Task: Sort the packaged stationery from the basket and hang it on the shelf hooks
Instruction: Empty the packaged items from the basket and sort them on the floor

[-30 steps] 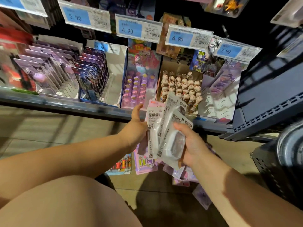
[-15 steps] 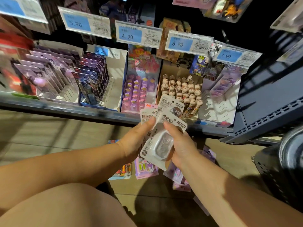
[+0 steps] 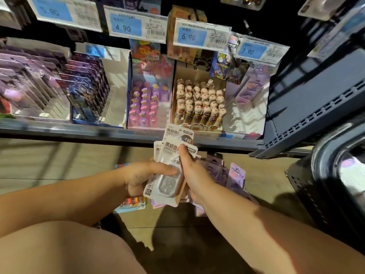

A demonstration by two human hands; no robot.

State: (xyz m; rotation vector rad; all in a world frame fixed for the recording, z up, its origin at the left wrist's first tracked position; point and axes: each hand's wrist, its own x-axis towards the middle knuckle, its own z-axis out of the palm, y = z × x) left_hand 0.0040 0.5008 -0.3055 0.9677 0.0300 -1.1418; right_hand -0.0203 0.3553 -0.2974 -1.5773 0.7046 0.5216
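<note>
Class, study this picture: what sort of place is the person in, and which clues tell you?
Most likely a shop's stationery aisle: price tags hang above a display box of pens, and the left hand and right hand hold sealed packs.

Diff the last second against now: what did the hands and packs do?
The left hand closed in: its thumb, earlier raised beside the packs, now presses across the front one. The fanned packs were squared into a tighter stack. The right hand slid its thumb up onto the front header. Unchanged: both hands hold the packs; shelf stock and floor packs stay.
</note>
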